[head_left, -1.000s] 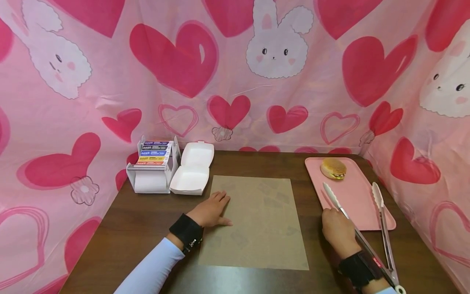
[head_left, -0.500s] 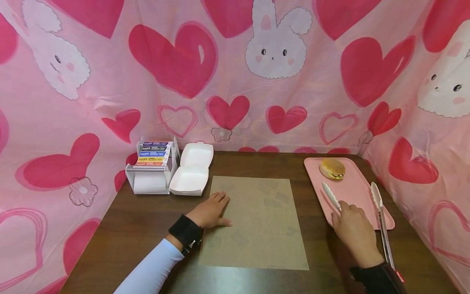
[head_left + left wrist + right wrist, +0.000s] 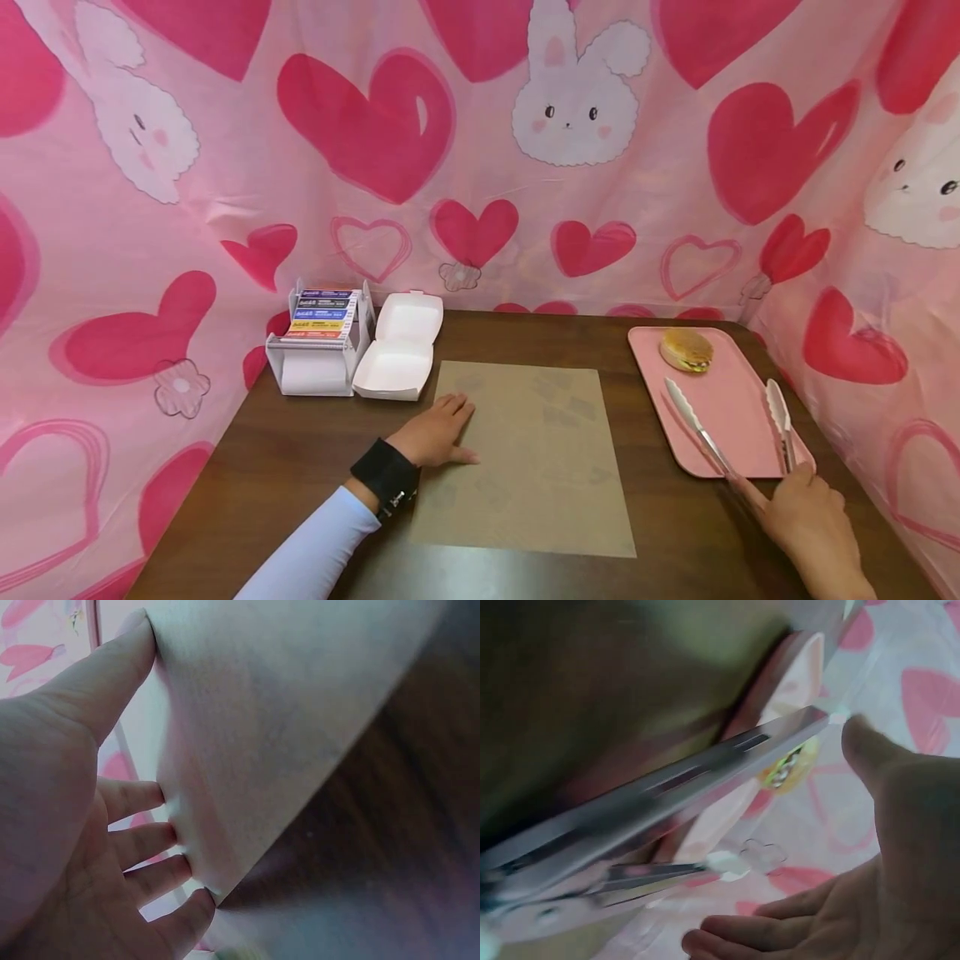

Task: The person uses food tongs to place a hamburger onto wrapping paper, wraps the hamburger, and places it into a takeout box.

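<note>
My left hand (image 3: 431, 429) rests with spread, straight fingers on the left edge of a square brown paper sheet (image 3: 532, 467). In the left wrist view, its fingertips press along the edge of the sheet (image 3: 262, 727). Over at the right, my right hand (image 3: 810, 521) reaches round the metal tongs (image 3: 705, 437), thumb along the left arm and fingers over the right one. The right wrist view has this hand (image 3: 922, 832) with extended thumb and fairly straight fingers on either side of the tongs (image 3: 660, 799). The tongs' splayed tips lie over a pink tray (image 3: 727, 417) bearing a burger (image 3: 686, 350).
An opened white takeaway box (image 3: 393, 367) stands at the back left of the wooden table (image 3: 300, 475). Beside it is a white dispenser (image 3: 318, 342) with a stack of colourful labelled boxes. A pink heart-and-rabbit cloth (image 3: 480, 167) hangs behind.
My right hand has moved from the tongs' left side, over them, then back toward the near right, now spanning both arms. The left hand stays on the paper. The view shifts slightly.
</note>
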Demonstrator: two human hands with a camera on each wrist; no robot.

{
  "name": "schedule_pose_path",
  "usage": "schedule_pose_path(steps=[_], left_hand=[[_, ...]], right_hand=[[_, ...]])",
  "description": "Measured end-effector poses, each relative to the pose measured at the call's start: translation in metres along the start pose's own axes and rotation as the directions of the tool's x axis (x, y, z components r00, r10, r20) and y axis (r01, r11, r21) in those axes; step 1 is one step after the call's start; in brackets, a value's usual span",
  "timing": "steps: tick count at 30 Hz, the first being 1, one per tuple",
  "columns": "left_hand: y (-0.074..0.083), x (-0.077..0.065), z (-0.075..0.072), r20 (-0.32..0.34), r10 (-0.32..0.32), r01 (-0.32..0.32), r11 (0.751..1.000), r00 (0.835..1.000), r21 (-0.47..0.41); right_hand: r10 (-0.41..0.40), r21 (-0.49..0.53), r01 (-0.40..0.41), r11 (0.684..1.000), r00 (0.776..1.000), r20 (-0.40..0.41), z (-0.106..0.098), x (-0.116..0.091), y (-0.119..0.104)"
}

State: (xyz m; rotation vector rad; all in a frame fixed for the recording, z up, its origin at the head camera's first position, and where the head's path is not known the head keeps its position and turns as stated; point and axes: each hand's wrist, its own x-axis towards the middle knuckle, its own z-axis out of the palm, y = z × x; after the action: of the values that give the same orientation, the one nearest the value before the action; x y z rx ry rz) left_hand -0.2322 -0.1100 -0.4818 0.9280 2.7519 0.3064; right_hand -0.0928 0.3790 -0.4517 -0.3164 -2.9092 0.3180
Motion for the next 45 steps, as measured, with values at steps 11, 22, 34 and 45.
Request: schedule_pose_path(steps=[11,22,34,45], left_hand=[[0.0,0.003,0.001,0.005,-0.017,0.017,1.0,1.0,0.006],[0.001,0.0,0.0,0.014,-0.02,0.02,1.0,1.0,-0.007],[0.0,0.0,0.0,0.017,-0.024,0.024,1.0,1.0,-0.004],[-0.001,-0.001,0.001,0.008,-0.017,0.017,1.0,1.0,-0.011]], right_hand=[[0.109,-0.05,-0.097,0.994,0.919,0.38,-0.006,-0.009,0.026],[0.1,-0.045,-0.089,0.995,0.904,0.416,0.001,-0.006,0.035],[0.155,0.023,-0.181,0.983,0.894,0.421,0.001,-0.006,0.037],[0.073,0.043,-0.093,0.995,0.934,0.349,-0.009,0.002,0.039]])
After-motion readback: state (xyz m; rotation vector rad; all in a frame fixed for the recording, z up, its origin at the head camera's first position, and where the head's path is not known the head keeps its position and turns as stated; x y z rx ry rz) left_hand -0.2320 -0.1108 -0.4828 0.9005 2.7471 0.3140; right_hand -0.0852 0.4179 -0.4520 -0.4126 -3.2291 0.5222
